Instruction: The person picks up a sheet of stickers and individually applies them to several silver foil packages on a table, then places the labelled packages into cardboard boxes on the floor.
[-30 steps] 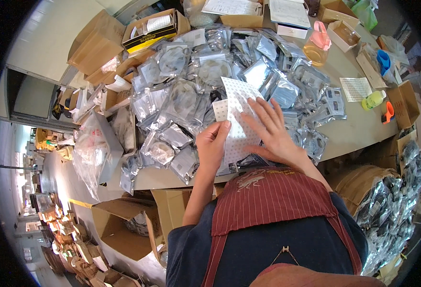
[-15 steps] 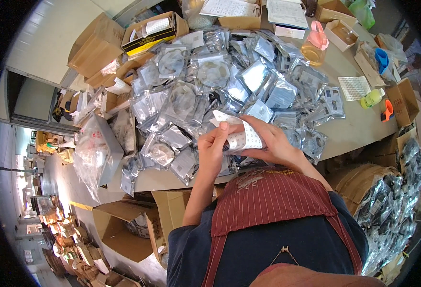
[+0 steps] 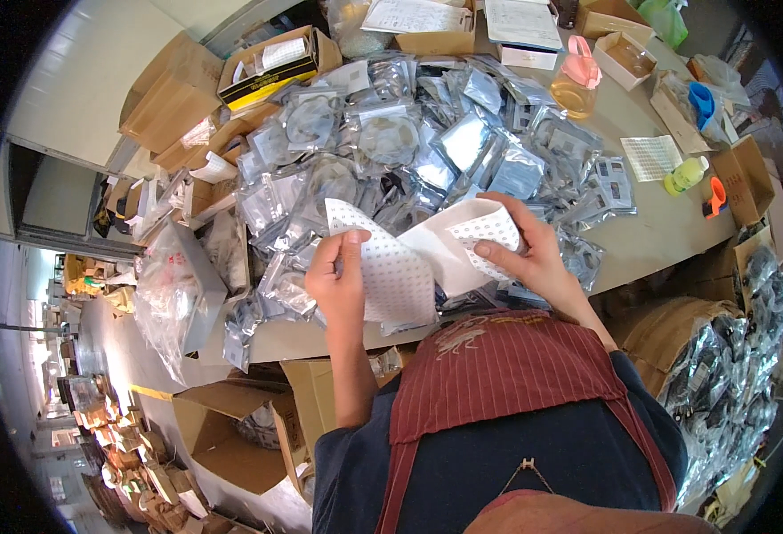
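Between my hands, above the table, a white label sheet (image 3: 396,278) with rows of small printed marks is spread out. My left hand (image 3: 336,274) pinches its upper left part between thumb and fingers. On the other side my right hand (image 3: 529,252) grips the curled right end, thumb on top and fingers behind. The middle bends into a blank white fold; whether this is one strip or two sheets I cannot tell. Beneath and beyond lies a big pile of clear and silvery zip bags (image 3: 391,138), several with coiled cables inside.
A pink-lidded jug (image 3: 577,84), another label sheet (image 3: 649,158), a yellow-green bottle (image 3: 685,175) and an orange-handled tool (image 3: 716,196) lie to the right. A grey bin (image 3: 197,280) stands left. Open cartons (image 3: 231,432) sit below the table; bagged parts (image 3: 721,392) fill one at right.
The label sheet was folded up small between both hands; now it is opened out. My left hand has moved left, my right hand slightly right.
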`<state>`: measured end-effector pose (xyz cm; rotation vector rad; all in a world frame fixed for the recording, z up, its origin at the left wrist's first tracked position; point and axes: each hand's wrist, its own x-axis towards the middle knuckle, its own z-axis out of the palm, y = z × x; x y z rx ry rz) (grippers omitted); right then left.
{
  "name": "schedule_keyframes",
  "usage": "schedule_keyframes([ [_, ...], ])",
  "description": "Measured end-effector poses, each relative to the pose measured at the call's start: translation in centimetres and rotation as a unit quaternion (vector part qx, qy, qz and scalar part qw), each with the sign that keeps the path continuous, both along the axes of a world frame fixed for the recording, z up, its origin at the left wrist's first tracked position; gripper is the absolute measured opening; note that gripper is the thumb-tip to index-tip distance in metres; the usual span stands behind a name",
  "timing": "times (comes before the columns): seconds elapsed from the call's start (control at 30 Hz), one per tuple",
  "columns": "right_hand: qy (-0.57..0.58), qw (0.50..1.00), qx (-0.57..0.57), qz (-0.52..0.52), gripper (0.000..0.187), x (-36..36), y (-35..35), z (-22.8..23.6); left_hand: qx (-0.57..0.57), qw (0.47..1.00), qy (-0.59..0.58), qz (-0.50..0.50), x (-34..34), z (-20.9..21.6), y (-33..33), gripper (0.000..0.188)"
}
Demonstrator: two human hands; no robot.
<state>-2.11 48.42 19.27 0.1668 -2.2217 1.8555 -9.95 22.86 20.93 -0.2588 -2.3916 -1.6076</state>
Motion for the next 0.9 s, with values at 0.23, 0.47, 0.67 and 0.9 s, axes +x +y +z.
schedule_keyframes([
  [0.23, -0.089, 0.969, -0.230, 0.032, 0.055, -0.1, -0.5, 0.5, 0.099, 0.980, -0.127, -0.115, 0.7, -0.3, 0.1, 0.033],
  [0.47, -0.038, 0.986, -0.138, 0.090, 0.063, -0.7, -1.2, -0.3, 0.140, 0.935, -0.233, -0.226, 0.8, -1.0, 1.1, 0.026],
  [0.67, 0.027, 0.997, 0.046, 0.058, 0.068, -1.2, -1.8, -0.4, 0.165, 0.941, -0.204, -0.214, 1.5, -2.6, 2.7, 0.020],
  [0.9, -0.008, 0.996, 0.075, -0.043, 0.070, -1.4, -2.0, -1.9, 0.166, 0.929, -0.192, -0.270, 2.2, -2.7, 3.3, 0.025],
])
